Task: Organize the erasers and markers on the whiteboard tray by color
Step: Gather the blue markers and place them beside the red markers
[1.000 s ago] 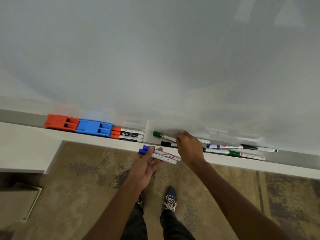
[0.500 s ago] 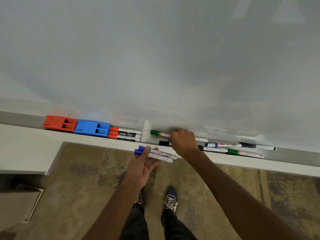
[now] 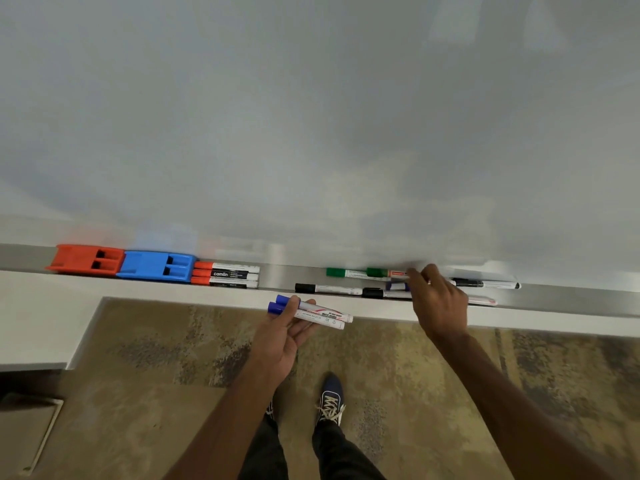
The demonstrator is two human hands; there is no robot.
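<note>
- Over at the far left of the whiteboard tray (image 3: pixel 554 301) an orange-red eraser (image 3: pixel 85 259) lies flat, and a blue eraser (image 3: pixel 156 266) sits touching its right end.
- Just beside the blue eraser, three orange-capped markers (image 3: pixel 225 274) lie stacked side by side, caps to the left, close against the eraser.
- Further along there is a bare stretch of tray, then a black-capped marker (image 3: pixel 327 288) lying near the front lip.
- Below the tray, the left hand (image 3: pixel 282 336) is held palm up over the carpeted floor (image 3: pixel 156 358); its fingers are curled around two blue-capped markers (image 3: pixel 311 312), thumb pressed on top, caps pointing left.
- Back on the tray, a green-capped marker (image 3: pixel 346 273) lies along the rear edge, with a second green-capped marker (image 3: pixel 384 272) right after it, end to end.
- A second black-capped marker (image 3: pixel 375 293) lies toward the front, and a blue-capped one (image 3: pixel 396 286) peeks out between the rows.
- The right hand (image 3: pixel 438 301) reaches over this cluster, its fingers bent down at the second green marker's white end; whether they have actually closed on it I cannot tell.
- Right of the hand, a slim black marker (image 3: pixel 485 283) lies along the tray, and the white end of another marker (image 3: pixel 483 301) shows near the front.
</note>
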